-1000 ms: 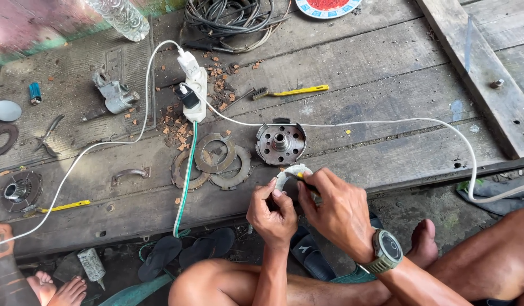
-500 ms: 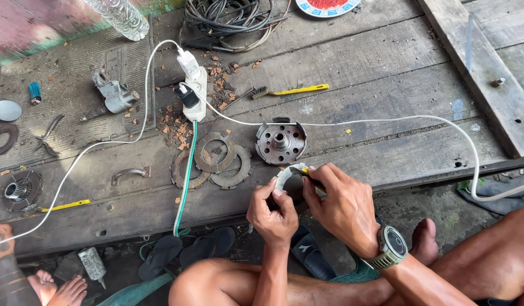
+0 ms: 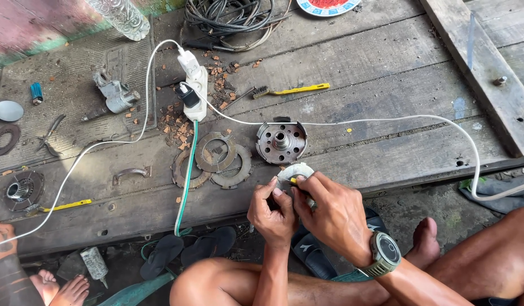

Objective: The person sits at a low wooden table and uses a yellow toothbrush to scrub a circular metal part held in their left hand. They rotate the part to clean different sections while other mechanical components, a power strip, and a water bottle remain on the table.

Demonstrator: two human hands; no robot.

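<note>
- Grey metal ring (image 3: 294,171), flat and round, sits between both hands just off the near edge of the wooden platform (image 3: 386,68), below the round metal hub (image 3: 281,142).
- Left hand (image 3: 271,212) pinches the ring's lower left edge between thumb and fingertips, closed tight on it.
- Right hand (image 3: 335,218), with a watch (image 3: 385,255) on its wrist, curls over the ring's right side; a small yellow-handled tool (image 3: 294,181) shows in its fingers, pressed against the ring.
- Three worn rings (image 3: 214,160) lie overlapping on the boards, left of the hub.
- A white power strip (image 3: 195,85) lies further back, its white cord (image 3: 420,120) running right across the planks, a green cable (image 3: 186,181) running toward the near edge.
- A yellow-handled brush (image 3: 293,89) rests right of the strip, with rust-coloured flakes (image 3: 177,122) scattered around it.
- Black sandals (image 3: 188,252) lie on the ground below, left of the person's knee.
</note>
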